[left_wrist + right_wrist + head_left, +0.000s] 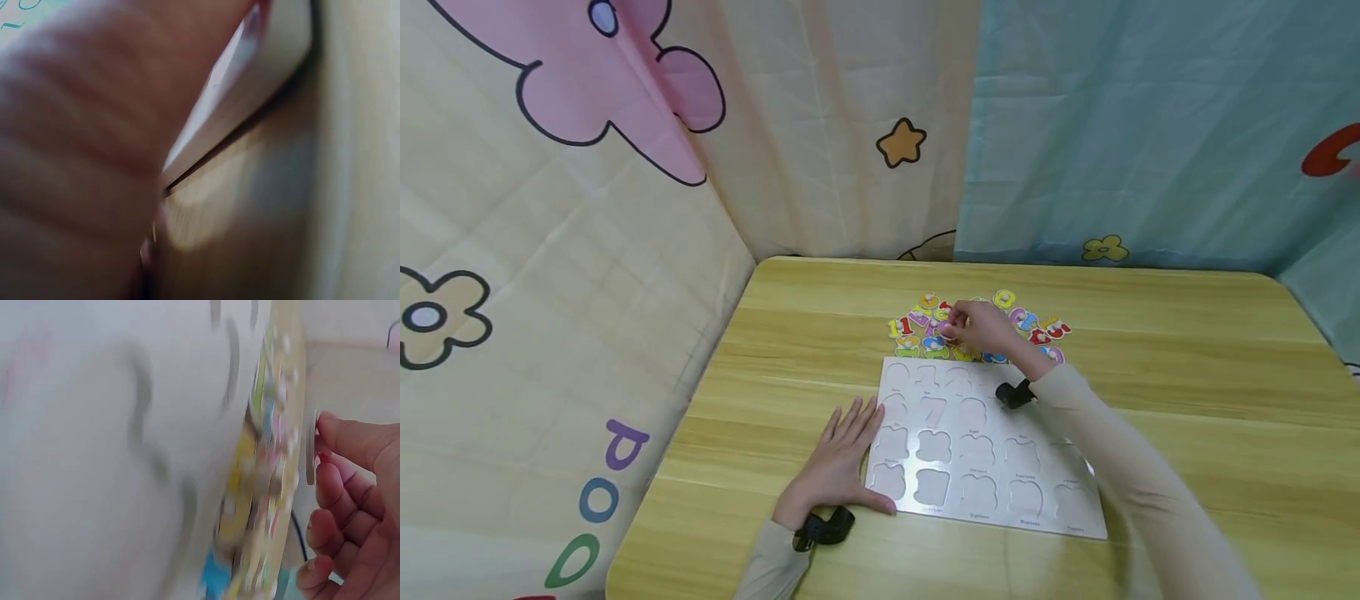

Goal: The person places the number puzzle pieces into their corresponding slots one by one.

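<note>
A white puzzle board (pixel 956 467) with number-shaped recesses lies on the table. My left hand (pixel 838 462) rests at its left edge, fingers spread and the thumb at the near left corner. In the left wrist view, the blurred hand (pixel 94 137) lies against the board's side edge (pixel 212 128). Beyond the far edge, my right hand (pixel 988 327) is over a cluster of colourful number puzzle pieces (pixel 906 327). Its thumb and index finger pinch one thin puzzle piece (pixel 310 450), seen edge-on in the right wrist view and raised over the others. The number on its face is hidden.
Loose pieces with small knobs spread along the board's far edge, including a yellow one (pixel 1004 298) at the back and red ones (pixel 1051 333) to the right. The wooden table (pixel 1187 375) ends at patterned curtains (pixel 850 167) behind and at the left.
</note>
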A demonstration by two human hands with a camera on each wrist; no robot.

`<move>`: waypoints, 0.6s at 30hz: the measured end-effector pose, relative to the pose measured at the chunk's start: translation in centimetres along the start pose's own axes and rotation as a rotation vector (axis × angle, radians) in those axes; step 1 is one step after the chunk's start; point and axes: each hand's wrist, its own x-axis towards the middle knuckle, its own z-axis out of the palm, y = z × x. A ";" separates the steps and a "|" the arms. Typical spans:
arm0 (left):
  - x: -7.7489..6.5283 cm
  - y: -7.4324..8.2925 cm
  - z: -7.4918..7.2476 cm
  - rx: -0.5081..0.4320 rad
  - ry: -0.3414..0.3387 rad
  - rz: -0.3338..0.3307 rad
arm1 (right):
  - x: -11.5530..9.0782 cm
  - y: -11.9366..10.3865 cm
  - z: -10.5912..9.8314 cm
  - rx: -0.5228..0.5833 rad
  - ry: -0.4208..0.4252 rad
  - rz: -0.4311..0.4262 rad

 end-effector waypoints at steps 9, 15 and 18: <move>0.1 -0.2 0.0 -0.009 -0.020 -0.013 | 0.2 -4.2 3.8 0.060 -0.086 0.022; 0.1 -0.2 0.0 -0.023 -0.003 -0.007 | 0.3 -5.5 5.9 0.047 -0.086 0.032; 0.0 -0.2 0.1 -0.018 0.010 0.004 | 0.2 -5.9 6.5 0.037 -0.074 0.042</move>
